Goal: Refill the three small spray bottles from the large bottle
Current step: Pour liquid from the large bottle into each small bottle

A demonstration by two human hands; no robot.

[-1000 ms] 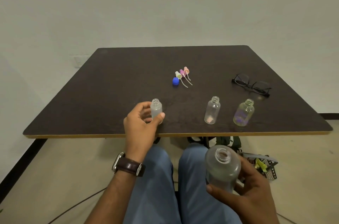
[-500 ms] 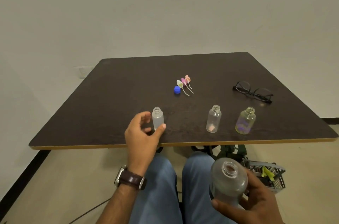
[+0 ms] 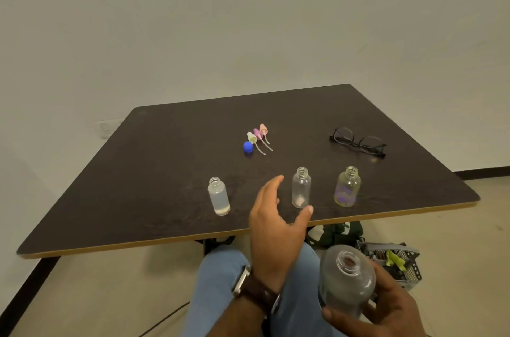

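Observation:
Three small uncapped bottles stand near the front edge of the dark table [image 3: 143, 171]. The left bottle [image 3: 218, 196] holds clear liquid and stands alone. My left hand [image 3: 276, 223] is spread, fingers and thumb apart, just left of the middle bottle [image 3: 301, 188], holding nothing. The right small bottle [image 3: 347, 187] has a purple-yellow tint. My right hand [image 3: 386, 312] grips the large uncapped frosted bottle [image 3: 346, 278] over my lap, below the table edge. Three spray heads [image 3: 258, 135] and a blue cap [image 3: 248, 147] lie mid-table.
Black glasses [image 3: 357, 142] lie at the table's right. On the floor under the front edge sit a grey basket [image 3: 397, 262] with small items and a dark green bag [image 3: 336, 233]. A wall stands behind the table.
My left hand let go of the left small bottle and moved right toward the middle bottle, fingers spread. The large bottle stayed in my right hand. The camera tilted up.

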